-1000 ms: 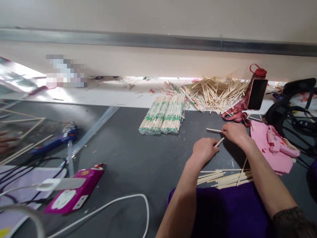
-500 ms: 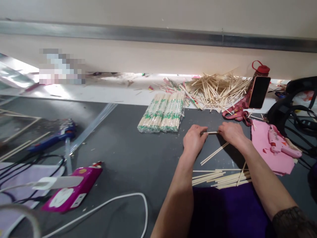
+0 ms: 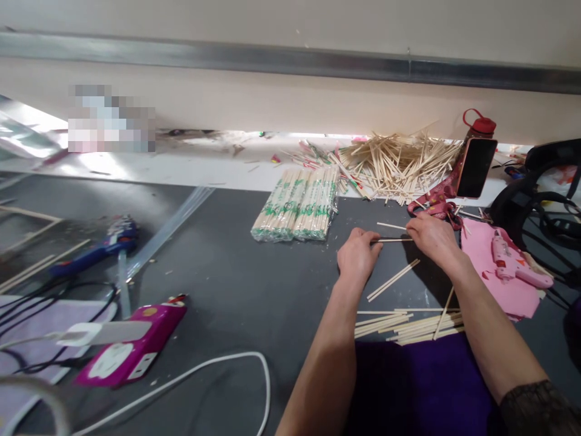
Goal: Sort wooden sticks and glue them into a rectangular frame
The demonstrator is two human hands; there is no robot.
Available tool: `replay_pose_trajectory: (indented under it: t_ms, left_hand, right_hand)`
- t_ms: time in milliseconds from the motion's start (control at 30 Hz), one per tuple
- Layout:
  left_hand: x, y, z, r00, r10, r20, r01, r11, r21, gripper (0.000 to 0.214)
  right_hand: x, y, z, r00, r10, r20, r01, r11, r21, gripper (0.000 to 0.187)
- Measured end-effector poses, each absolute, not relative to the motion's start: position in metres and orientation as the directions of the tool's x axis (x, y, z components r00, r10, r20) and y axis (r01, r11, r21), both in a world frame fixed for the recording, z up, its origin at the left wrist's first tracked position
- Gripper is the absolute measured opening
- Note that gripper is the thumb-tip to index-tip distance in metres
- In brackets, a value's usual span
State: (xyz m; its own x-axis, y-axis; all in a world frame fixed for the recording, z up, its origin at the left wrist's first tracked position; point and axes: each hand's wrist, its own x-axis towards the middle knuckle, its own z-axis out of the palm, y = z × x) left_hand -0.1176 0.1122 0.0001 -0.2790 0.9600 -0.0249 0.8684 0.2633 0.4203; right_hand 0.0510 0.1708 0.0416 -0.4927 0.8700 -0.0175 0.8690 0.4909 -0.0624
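Between my hands lies a thin wooden chopstick [image 3: 394,240], its left end pinched in the closed fingers of my left hand [image 3: 357,254]. My right hand [image 3: 431,239] is closed at its other end. A second chopstick [image 3: 391,225] sticks out leftward from the fingers of my right hand, a little farther back. Just below the hands, a pair of loose chopsticks [image 3: 393,280] lies aslant on the grey table [image 3: 227,290]. Nearer my body is a spread of several chopsticks [image 3: 422,327].
Plastic-wrapped chopstick packs [image 3: 295,206] lie left of my hands, with a heap of loose sticks [image 3: 399,163] behind. At right are a phone [image 3: 475,168], a red-capped bottle [image 3: 483,126] and a pink glue gun [image 3: 517,263]. A blue glue gun [image 3: 97,251] and magenta power strip [image 3: 136,351] are left.
My right hand has shifted slightly right and back, and more of the chopstick between the hands shows. A second chopstick now protrudes from it. My left hand has hardly moved.
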Motion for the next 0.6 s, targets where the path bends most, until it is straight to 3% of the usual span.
replay_pose_trajectory:
  t_ms: [367,600]
  left_hand:
    - [-0.1157,0.1133,0.0074,-0.309,0.947,-0.088,0.913,0.322,0.251,0.028]
    - [-0.1183,0.1122,0.0106,-0.394,0.914,-0.098,0.883,0.406,0.235,0.028]
  right_hand:
    - [0.0531,0.1691,0.0441,-0.491,0.871,-0.019,0.867,0.487,-0.102,0.031]
    - [0.0555,0.1695,0.0434,-0.48,0.876,-0.049,0.874,0.474,-0.106,0.027]
